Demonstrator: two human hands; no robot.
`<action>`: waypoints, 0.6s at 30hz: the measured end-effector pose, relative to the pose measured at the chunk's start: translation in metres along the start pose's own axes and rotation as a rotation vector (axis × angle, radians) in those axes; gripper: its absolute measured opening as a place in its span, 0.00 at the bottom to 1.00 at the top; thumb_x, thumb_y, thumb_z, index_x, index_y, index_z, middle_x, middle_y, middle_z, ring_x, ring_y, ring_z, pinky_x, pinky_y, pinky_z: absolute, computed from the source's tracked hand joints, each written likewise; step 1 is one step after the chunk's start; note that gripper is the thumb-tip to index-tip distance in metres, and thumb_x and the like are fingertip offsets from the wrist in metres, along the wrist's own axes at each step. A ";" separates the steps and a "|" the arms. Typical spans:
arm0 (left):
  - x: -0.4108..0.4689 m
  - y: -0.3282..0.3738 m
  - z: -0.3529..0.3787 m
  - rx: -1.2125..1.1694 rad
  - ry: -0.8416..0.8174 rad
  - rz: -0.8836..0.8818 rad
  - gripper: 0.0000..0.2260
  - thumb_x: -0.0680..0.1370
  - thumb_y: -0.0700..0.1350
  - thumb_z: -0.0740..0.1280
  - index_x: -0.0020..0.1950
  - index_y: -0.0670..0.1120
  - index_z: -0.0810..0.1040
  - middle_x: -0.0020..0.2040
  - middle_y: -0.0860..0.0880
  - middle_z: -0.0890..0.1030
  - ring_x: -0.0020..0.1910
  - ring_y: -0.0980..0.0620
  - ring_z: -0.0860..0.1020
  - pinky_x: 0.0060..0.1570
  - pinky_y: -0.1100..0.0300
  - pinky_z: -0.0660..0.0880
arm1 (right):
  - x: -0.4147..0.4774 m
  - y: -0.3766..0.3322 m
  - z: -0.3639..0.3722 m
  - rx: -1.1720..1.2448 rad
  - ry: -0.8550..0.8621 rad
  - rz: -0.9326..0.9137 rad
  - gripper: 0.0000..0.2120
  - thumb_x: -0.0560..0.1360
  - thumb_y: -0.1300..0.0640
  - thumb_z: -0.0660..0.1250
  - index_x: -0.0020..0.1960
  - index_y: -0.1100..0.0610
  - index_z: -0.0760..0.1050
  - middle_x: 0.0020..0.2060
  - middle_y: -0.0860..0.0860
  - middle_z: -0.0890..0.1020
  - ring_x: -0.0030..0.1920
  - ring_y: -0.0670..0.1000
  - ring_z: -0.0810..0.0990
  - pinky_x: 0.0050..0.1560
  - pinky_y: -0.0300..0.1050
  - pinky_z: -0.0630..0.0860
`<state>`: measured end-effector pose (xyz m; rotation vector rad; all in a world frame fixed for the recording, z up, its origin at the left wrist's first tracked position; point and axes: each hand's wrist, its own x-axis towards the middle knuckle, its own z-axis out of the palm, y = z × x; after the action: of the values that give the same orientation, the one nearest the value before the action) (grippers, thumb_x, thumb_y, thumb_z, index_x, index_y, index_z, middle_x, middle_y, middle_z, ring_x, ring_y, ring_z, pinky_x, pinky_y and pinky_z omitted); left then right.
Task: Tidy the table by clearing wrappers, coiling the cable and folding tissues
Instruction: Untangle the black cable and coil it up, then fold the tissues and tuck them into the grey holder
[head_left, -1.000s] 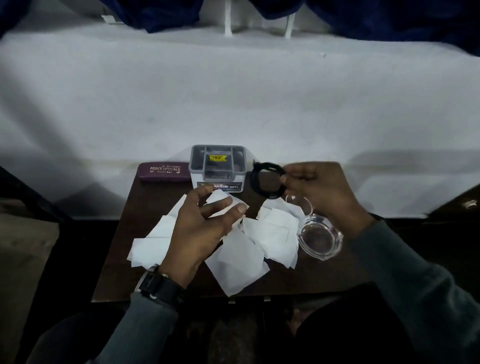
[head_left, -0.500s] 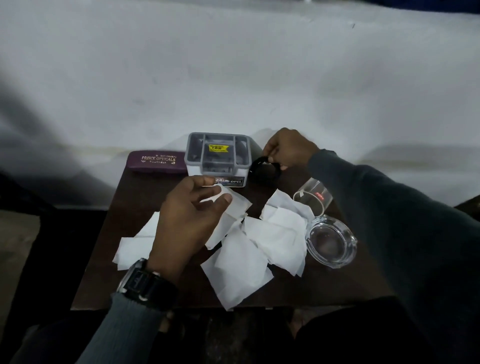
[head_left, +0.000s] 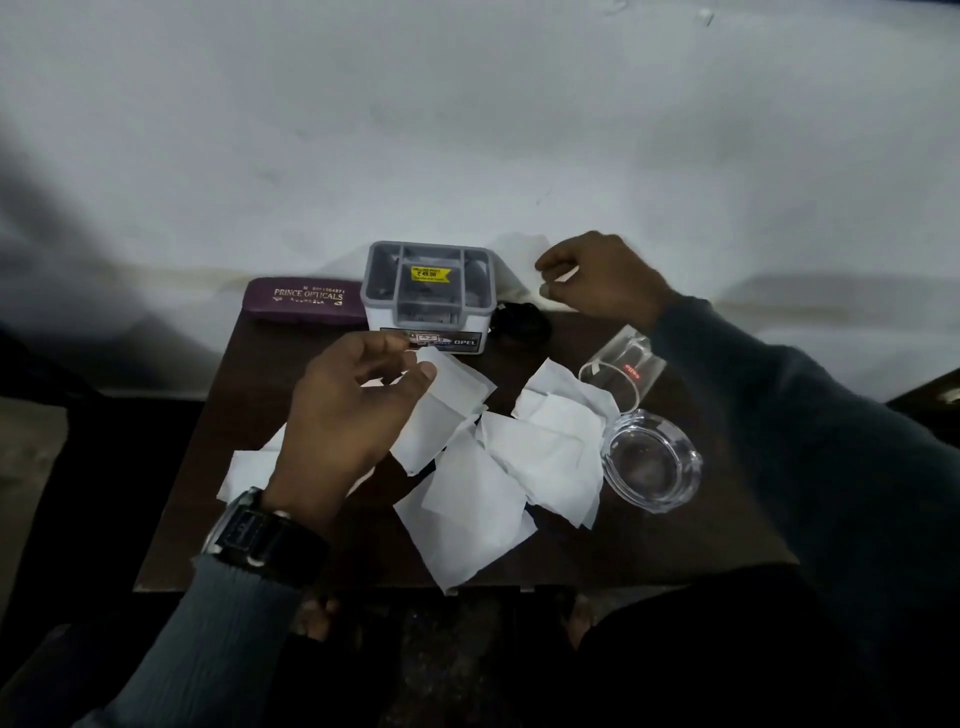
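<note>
Mid-table (head_left: 249, 395): left hand (head_left: 353, 415) pinched far corner of tissue (head_left: 447, 410) between thumb and forefinger. Other tissues (head_left: 550, 457) lay overlapping to right. Right hand (head_left: 605, 280) hovered at far edge, fingers curled; could not tell if it held anything. Coiled black cable (head_left: 519, 322) lay on table just right of grey organizer box (head_left: 428, 291), apart from right hand. Glass tumbler (head_left: 623, 369) lay on its side beside glass ashtray (head_left: 652, 460).

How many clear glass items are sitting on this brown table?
2. A clear glass tumbler with red lettering is on the right, past the white tissues; a round clear glass ashtray sits just in front of it, nearer the person. None looks hidden.
</note>
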<state>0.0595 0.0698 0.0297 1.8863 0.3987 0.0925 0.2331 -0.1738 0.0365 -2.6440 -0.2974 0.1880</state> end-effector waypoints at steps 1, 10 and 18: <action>-0.001 0.000 -0.001 0.008 -0.003 0.001 0.11 0.75 0.46 0.77 0.56 0.50 0.82 0.49 0.57 0.85 0.53 0.63 0.81 0.55 0.66 0.75 | -0.009 0.003 -0.009 0.031 0.052 -0.003 0.13 0.75 0.57 0.74 0.60 0.53 0.84 0.51 0.48 0.87 0.48 0.44 0.82 0.48 0.24 0.71; -0.005 0.000 0.001 0.065 -0.014 -0.010 0.09 0.75 0.47 0.77 0.53 0.53 0.82 0.47 0.58 0.86 0.53 0.59 0.83 0.63 0.51 0.78 | -0.106 0.044 -0.038 -0.106 -0.024 -0.152 0.16 0.71 0.55 0.68 0.56 0.45 0.83 0.53 0.43 0.84 0.55 0.45 0.83 0.56 0.46 0.79; -0.011 -0.023 -0.007 0.475 -0.210 0.018 0.11 0.73 0.42 0.74 0.53 0.53 0.81 0.43 0.56 0.86 0.48 0.54 0.84 0.53 0.55 0.78 | -0.154 -0.007 0.040 -0.135 -0.102 -0.247 0.15 0.77 0.50 0.72 0.63 0.47 0.81 0.60 0.45 0.83 0.62 0.51 0.79 0.67 0.52 0.73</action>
<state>0.0426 0.0791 0.0122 2.3399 0.2740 -0.2045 0.0754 -0.1876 0.0173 -2.7033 -0.6878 0.2290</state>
